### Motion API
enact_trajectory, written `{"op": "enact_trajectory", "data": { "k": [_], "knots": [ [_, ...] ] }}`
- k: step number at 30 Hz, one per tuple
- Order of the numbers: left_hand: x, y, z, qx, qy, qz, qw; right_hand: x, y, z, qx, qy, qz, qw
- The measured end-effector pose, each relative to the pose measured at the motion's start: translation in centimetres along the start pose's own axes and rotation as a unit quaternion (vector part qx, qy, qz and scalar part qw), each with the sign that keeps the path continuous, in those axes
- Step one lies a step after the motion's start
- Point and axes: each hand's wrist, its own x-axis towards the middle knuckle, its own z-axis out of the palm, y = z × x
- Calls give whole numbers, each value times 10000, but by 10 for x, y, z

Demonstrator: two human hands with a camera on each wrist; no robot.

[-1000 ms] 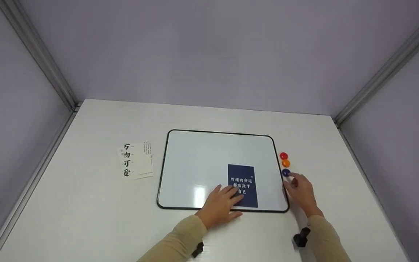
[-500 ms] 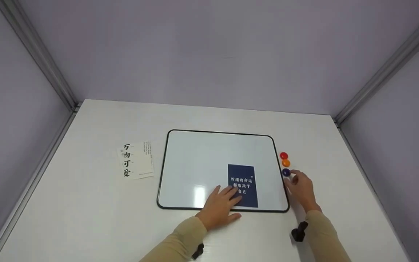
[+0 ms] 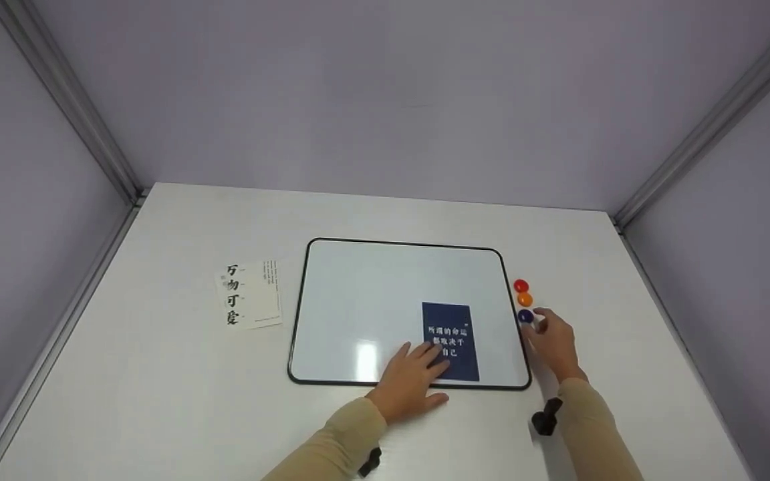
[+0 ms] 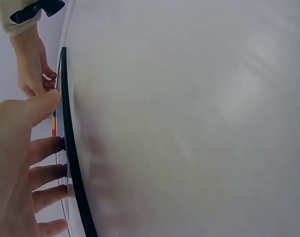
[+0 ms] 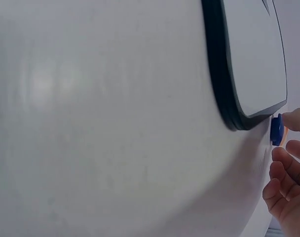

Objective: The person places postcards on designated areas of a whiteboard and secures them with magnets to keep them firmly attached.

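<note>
In the head view a dark blue card (image 3: 453, 327) with white characters lies on the lower right part of a black-framed whiteboard (image 3: 358, 294). My left hand (image 3: 406, 382) rests with spread fingertips on the card's lower left part, its thumb off the board's near edge. Just past the board's right side, my right hand (image 3: 557, 342) has thumb and a fingertip on either side of a round blue magnet (image 3: 525, 316). The right wrist view shows the thumb against that blue magnet (image 5: 277, 130), low at the table beside the board's corner.
An orange magnet (image 3: 525, 299) and a red magnet (image 3: 521, 285) line up beyond the blue one. Left of the board lies a pale card (image 3: 258, 297) with black characters. Pale walls (image 3: 385, 100) enclose the white table (image 3: 158, 374) at the back and sides.
The blue card has slid slightly right along with my left hand. My right hand has shifted a little forward at the blue magnet, which stays almost in place.
</note>
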Motion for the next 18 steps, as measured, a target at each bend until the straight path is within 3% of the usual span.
{"op": "enact_trajectory", "data": {
  "k": [18],
  "knots": [
    [12, 12, -1, 137, -66, 96, 9998, 6, -2, 2, -79, -247, 558, 9981]
  ]
}}
